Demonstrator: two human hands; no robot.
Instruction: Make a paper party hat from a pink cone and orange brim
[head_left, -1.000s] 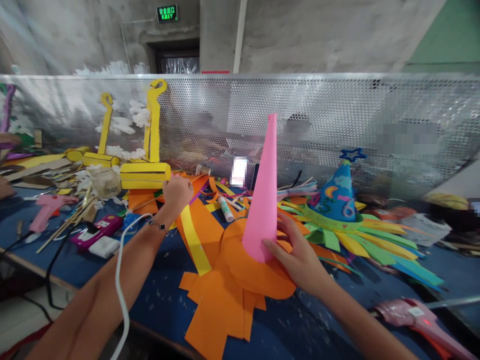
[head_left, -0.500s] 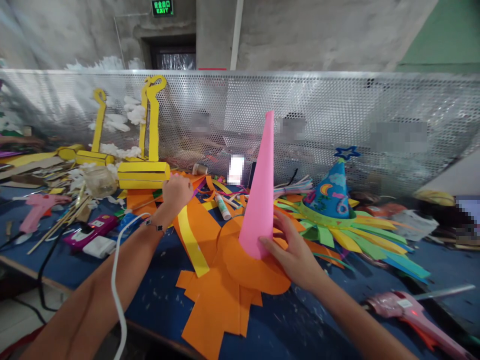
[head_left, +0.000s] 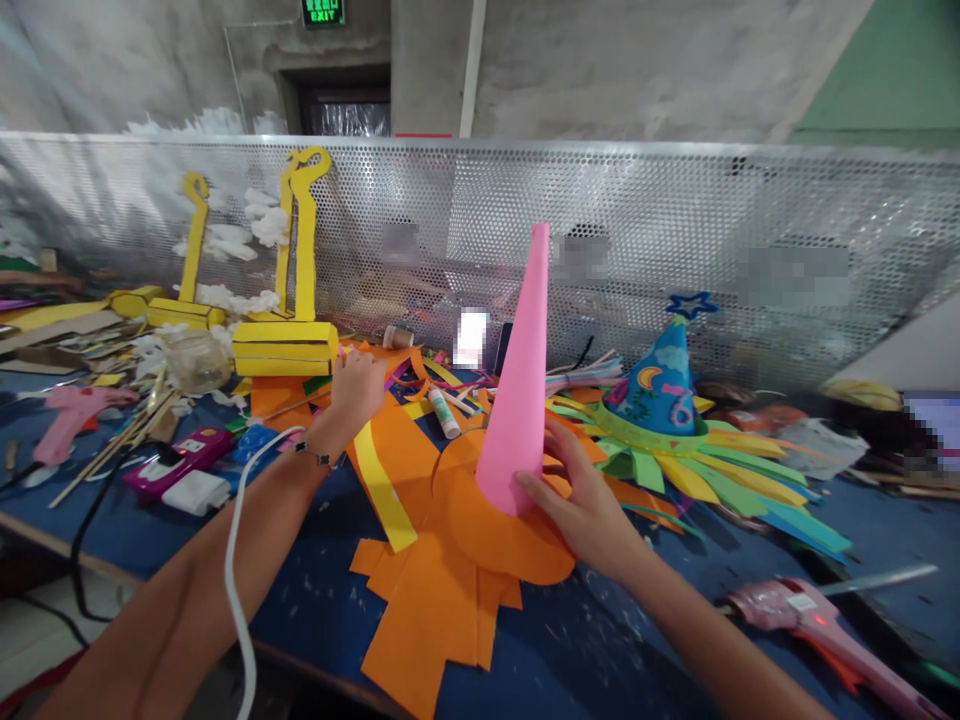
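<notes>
A pink paper cone (head_left: 517, 390) stands upright, narrow end up, on a rounded orange paper piece (head_left: 510, 545). My right hand (head_left: 581, 490) grips its base from the right, thumb in front and fingers partly behind. Reaching farther back on the left, my left hand (head_left: 358, 388) is over orange paper scraps, close to the right end of a yellow box-shaped paper piece (head_left: 285, 350). The back of that hand hides most of its fingers, and I cannot see whether they touch anything. A yellow paper strip (head_left: 382, 490) lies on orange paper below it.
At right sits a blue cone hat (head_left: 660, 390) with paper fringe, and nearer, a pink glue gun (head_left: 817, 615). Another glue gun (head_left: 71, 420), a glass jar (head_left: 196, 362) and a purple device (head_left: 180, 465) are at left. A white cable (head_left: 234, 560) crosses my left forearm. A perforated metal screen (head_left: 637, 190) stands behind.
My left hand has shifted slightly, its fingers extending a little farther among the scraps. My right hand keeps its hold on the pink cone. The whole view has moved slightly.
</notes>
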